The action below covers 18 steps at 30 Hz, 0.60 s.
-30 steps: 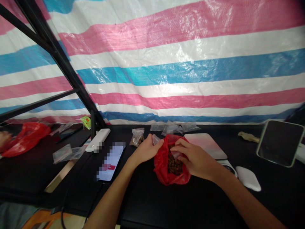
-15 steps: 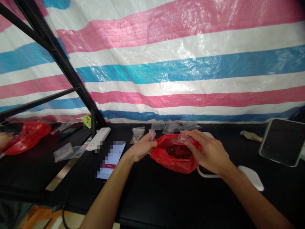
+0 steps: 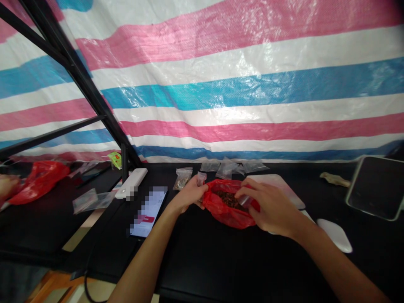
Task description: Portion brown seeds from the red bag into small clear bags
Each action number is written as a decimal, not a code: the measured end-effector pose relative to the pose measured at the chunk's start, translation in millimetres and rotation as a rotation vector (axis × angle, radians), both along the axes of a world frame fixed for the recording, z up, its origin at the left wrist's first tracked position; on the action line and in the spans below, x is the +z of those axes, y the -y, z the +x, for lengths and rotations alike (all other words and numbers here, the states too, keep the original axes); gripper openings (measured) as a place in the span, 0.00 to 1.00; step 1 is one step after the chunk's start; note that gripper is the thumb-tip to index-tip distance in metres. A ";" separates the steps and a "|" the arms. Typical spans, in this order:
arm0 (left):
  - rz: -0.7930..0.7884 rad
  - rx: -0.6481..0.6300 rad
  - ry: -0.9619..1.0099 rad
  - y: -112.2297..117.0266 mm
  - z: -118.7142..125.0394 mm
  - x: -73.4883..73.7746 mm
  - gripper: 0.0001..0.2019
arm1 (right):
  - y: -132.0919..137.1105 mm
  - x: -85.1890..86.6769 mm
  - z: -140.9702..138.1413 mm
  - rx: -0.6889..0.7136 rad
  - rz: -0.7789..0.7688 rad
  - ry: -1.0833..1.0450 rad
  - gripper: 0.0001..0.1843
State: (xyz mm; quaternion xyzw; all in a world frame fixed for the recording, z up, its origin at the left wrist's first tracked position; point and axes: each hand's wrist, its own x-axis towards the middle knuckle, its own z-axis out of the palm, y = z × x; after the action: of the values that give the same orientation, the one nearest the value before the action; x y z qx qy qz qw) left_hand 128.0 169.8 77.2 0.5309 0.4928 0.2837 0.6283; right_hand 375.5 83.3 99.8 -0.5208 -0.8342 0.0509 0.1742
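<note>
A red plastic bag (image 3: 225, 211) full of small brown pieces lies open on the black table (image 3: 221, 261). My left hand (image 3: 188, 197) pinches the bag's left rim, with a small clear zip bag (image 3: 201, 178) sticking up by its fingers. My right hand (image 3: 271, 208) is closed over the bag's right side, its fingertips pinching a small clear bag (image 3: 244, 200) at the opening. A filled clear zip bag (image 3: 182, 179) lies just behind my left hand.
Several empty clear bags (image 3: 229, 167) lie along the striped tarp. A white flat scale (image 3: 277, 185) sits behind my right hand, a phone (image 3: 148, 211) and a white power bank (image 3: 131, 183) to the left, a white mouse-like object (image 3: 334, 240) and a dark tablet (image 3: 374, 187) to the right. Another person's hand (image 3: 8, 185) holds a red bag (image 3: 39, 181) at far left.
My right hand lifted a small clear bag above the red bag, then dropped back down to the opening. The red bag has flattened and shifted slightly away.
</note>
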 end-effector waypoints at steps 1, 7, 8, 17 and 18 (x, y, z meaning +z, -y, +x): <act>-0.002 -0.029 -0.030 1.4 -0.1 0.8 0.15 | -0.5 -1.2 -0.4 0.002 -0.024 0.005 0.21; -0.048 -0.068 0.083 5.5 1.1 7.0 0.09 | -3.5 -13.5 -4.4 -0.048 -0.066 0.001 0.13; -0.059 -0.055 0.120 4.7 0.6 7.1 0.09 | -4.1 -15.5 -4.6 -0.056 -0.067 -0.009 0.13; -0.095 -0.005 0.204 -2.2 -4.2 5.5 0.09 | -5.9 -21.5 -7.3 -0.155 -0.084 -0.007 0.14; -0.085 0.000 0.194 -2.0 -3.8 5.7 0.10 | -5.9 -21.3 -7.8 -0.171 -0.090 0.004 0.13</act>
State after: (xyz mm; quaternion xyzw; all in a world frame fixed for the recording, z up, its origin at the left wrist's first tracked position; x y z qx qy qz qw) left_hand 124.2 171.9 82.9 0.4739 0.4414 0.3124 0.6950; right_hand 367.7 89.2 78.5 -0.5974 -0.7840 0.0724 0.1528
